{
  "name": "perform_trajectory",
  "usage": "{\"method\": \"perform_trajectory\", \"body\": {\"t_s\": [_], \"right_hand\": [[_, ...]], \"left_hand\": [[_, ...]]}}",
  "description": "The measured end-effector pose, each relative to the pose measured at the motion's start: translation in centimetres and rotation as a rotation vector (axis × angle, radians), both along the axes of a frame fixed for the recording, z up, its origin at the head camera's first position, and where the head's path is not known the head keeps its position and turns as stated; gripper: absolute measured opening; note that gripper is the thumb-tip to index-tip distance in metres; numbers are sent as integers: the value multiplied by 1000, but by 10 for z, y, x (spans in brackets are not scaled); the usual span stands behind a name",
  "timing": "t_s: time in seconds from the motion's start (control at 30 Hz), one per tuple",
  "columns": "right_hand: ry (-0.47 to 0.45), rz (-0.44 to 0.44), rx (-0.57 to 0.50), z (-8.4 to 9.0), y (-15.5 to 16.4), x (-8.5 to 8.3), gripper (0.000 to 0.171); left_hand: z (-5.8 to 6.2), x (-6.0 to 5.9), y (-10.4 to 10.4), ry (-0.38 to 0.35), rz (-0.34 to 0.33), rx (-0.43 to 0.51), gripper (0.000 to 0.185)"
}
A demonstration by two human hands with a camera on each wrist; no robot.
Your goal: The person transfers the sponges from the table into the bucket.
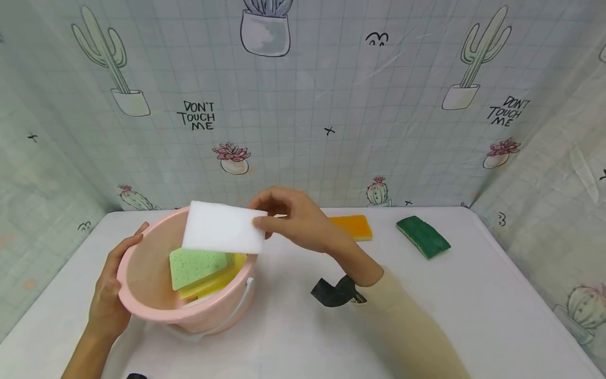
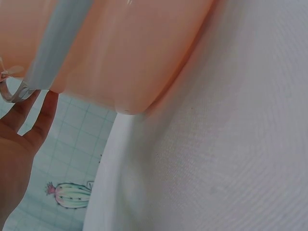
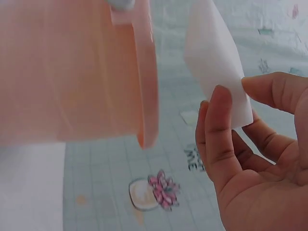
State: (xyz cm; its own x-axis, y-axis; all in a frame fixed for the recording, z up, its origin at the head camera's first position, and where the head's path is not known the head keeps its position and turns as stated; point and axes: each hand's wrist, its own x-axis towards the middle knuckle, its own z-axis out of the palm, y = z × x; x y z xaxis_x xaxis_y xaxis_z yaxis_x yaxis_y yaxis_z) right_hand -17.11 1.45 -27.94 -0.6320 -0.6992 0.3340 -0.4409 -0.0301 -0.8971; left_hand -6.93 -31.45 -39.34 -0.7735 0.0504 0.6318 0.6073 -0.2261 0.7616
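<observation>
A pink plastic bucket (image 1: pixel 137 263) stands tilted on the white table, with a green sponge (image 1: pixel 196 266) and a yellow sponge (image 1: pixel 215 281) lying inside. My left hand (image 1: pixel 106 287) rests against the bucket's left rim, fingers fairly straight. My right hand (image 1: pixel 289 218) pinches a white foam sponge (image 1: pixel 222 227) by its right edge and holds it over the bucket's mouth. The right wrist view shows the white sponge (image 3: pixel 216 62) between thumb and fingertips (image 3: pixel 219 103), beside the bucket wall (image 3: pixel 72 72). In the left wrist view the bucket's underside (image 2: pixel 130 53) fills the top.
An orange sponge (image 1: pixel 352 226) and a dark green scouring sponge (image 1: pixel 423 237) lie at the back of the table (image 1: pixel 473 295). A cactus-print cloth (image 1: pixel 331 105) walls in the back and both sides. A black strap (image 1: pixel 333 292) sits at my right wrist.
</observation>
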Motion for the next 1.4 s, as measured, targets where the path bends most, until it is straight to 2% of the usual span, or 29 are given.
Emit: {"method": "perform_trajectory", "body": {"t_s": [0.13,0.3,0.5,0.73,0.87,1.17,1.3,1.4], "right_hand": [[80,19,51,2,-20,9,18],[201,49,133,0,-36,17,19],[296,65,197,-3,-41,22,18],[372,133,258,-4,-43,24,17],[396,158,285,-4,-44,25,18],[421,175,317,-2,-45,25,18],[421,189,342,0,-44,23,19],[387,196,357,2,-42,21,20]], "left_hand": [[2,2,-1,-30,31,-23,61],[3,3,-1,-48,34,-22,61],[3,3,-1,-52,51,-27,62],[2,2,-3,-22,23,-34,60],[1,1,-3,-7,5,-26,60],[2,2,-2,-12,14,-21,61],[3,0,-1,12,-18,-1,60],[2,-2,0,33,-42,13,60]]}}
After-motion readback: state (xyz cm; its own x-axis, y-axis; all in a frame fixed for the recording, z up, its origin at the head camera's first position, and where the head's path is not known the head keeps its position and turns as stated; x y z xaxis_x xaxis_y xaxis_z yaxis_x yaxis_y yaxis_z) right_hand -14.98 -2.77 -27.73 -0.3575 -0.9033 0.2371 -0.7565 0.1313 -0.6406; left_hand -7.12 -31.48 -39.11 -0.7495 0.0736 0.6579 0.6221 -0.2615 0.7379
